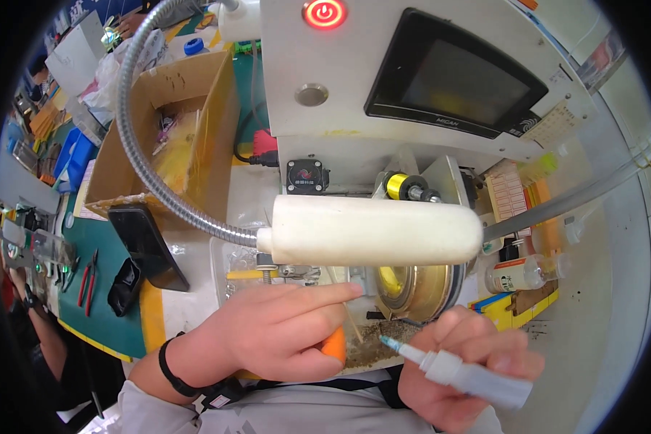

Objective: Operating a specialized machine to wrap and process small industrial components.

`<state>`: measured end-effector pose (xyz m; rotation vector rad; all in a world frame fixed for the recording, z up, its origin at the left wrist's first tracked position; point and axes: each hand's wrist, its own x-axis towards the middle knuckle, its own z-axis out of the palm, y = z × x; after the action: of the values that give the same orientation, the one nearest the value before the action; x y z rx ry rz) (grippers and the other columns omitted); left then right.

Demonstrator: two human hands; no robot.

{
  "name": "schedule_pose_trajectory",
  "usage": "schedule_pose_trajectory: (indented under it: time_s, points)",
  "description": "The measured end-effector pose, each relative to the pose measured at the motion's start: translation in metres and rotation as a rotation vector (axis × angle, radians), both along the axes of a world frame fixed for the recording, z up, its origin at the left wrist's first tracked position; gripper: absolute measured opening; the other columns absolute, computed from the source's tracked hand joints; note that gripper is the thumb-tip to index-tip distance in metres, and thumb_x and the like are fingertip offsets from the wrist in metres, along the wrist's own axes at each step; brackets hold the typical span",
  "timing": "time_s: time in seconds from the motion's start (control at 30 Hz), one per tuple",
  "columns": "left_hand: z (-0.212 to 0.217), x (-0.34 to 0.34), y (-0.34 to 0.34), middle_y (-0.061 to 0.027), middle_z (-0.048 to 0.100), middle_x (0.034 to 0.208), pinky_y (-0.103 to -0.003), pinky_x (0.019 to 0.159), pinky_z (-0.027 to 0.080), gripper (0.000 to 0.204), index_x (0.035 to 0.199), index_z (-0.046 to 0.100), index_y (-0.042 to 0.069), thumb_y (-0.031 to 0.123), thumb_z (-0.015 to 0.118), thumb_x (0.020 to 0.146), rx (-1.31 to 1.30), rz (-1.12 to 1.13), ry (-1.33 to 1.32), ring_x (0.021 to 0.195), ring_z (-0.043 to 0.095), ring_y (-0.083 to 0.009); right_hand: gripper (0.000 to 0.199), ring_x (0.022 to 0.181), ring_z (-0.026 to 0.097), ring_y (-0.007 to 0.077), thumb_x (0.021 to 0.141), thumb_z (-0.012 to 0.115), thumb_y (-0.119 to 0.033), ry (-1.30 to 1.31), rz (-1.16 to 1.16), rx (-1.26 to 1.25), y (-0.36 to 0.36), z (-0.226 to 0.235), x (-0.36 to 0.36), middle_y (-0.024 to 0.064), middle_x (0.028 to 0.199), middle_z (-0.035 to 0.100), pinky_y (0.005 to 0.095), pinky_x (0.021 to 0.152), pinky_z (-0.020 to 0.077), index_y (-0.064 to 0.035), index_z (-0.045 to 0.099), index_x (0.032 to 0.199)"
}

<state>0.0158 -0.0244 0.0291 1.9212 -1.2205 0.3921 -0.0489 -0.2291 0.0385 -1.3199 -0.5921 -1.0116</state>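
Note:
My left hand is closed around a rounded orange handle, most of it hidden by my fingers; its index finger points toward the machine. Just past those fingers a thin light-brown stick slants down; I cannot tell whether it joins the handle. In my right hand is a white squeeze bottle, tilted, its tapered nozzle with a teal tip aimed toward the left hand. Beyond both hands sits a round brass-coloured wheel on the machine. A white lamp head hangs over it, covering part of it.
The lamp's metal gooseneck arcs along the left. A white machine body with a dark screen stands behind. To the left are a cardboard box, a phone and red-handled pliers; a clear bottle lies right.

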Motion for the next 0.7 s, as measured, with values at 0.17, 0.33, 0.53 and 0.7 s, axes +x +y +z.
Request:
schedule_pose_trajectory:
  time_s: [0.17,0.33,0.53,0.7]
  points:
    - [0.01,0.003,0.012,-0.0152,0.08,0.12,-0.026,0.061,0.052,0.032,0.099,0.075,0.003,0.024,0.075,0.075,0.106,-0.013,0.089,0.075,0.071,-0.018,0.039,0.047,0.039,0.0168,0.103,0.07,-0.026,-0.273,0.022,-0.199,0.0,-0.003,0.025,0.0144,0.09,0.051,0.0305,0.035,0.0314,-0.0013,0.042,0.114]
    - [0.003,0.009,0.013,-0.0145,0.079,0.109,-0.028,0.063,0.052,0.032,0.098,0.074,0.004,0.028,0.07,0.077,0.113,-0.058,-0.366,0.079,0.071,-0.0208,0.039,0.049,0.044,0.0173,0.104,0.068,-0.027,-0.273,0.033,-0.275,0.002,-0.006,0.026,0.0147,0.091,0.052,0.031,0.038,0.0358,-0.0002,0.043,0.116]
    - [0.002,0.002,0.005,-0.003,0.071,0.102,-0.024,0.054,0.036,0.012,0.085,0.058,0.016,0.021,0.068,0.089,0.004,0.029,-0.263,0.1,0.075,-0.0183,0.041,0.05,0.047,0.0186,0.105,0.067,-0.028,-0.266,0.002,-0.332,-0.002,-0.004,0.023,0.0144,0.091,0.053,0.0325,0.038,0.0393,0.0022,0.044,0.122]
    - [-0.005,0.002,0.006,-0.0022,0.071,0.102,-0.024,0.053,0.036,0.011,0.084,0.058,0.016,0.02,0.068,0.09,0.018,0.047,-0.35,0.1,0.075,-0.0179,0.041,0.05,0.048,0.0184,0.106,0.066,-0.028,-0.24,-0.015,-0.329,0.001,-0.006,0.022,0.0137,0.09,0.053,0.0326,0.038,0.0395,0.0027,0.044,0.123]
